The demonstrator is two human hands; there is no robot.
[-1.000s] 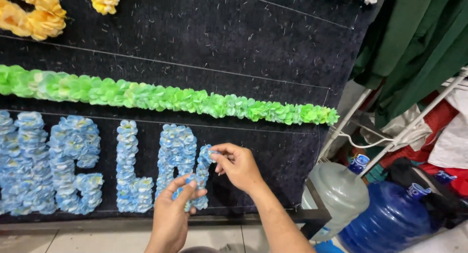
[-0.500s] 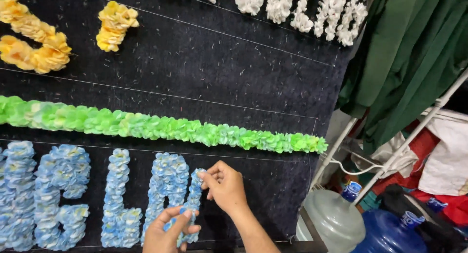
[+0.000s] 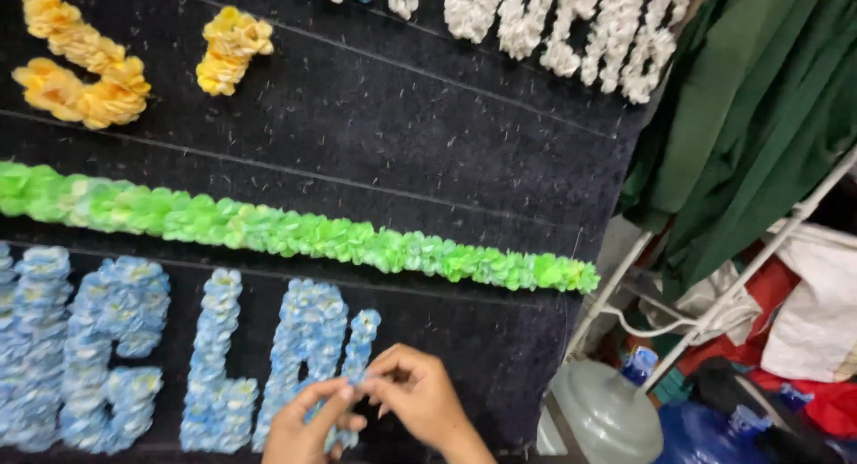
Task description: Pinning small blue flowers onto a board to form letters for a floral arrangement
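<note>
A dark felt board stands in front of me, carrying letters built from crumpled paper flowers. Along the bottom runs a row of pale blue flower letters. My left hand and my right hand meet at the lower end of the rightmost blue letter. Both pinch small blue paper flowers there, fingertips touching the letter's narrow right stroke. A long green flower garland crosses the board above the blue letters.
Yellow flower shapes sit at the upper left and white flower letters along the top. Right of the board are green cloth, a white metal rack, and large water jugs on the floor.
The camera has tilted up, showing more of the board's top. Both hands have slid lower in view and stay pinched on the rightmost blue letter.
</note>
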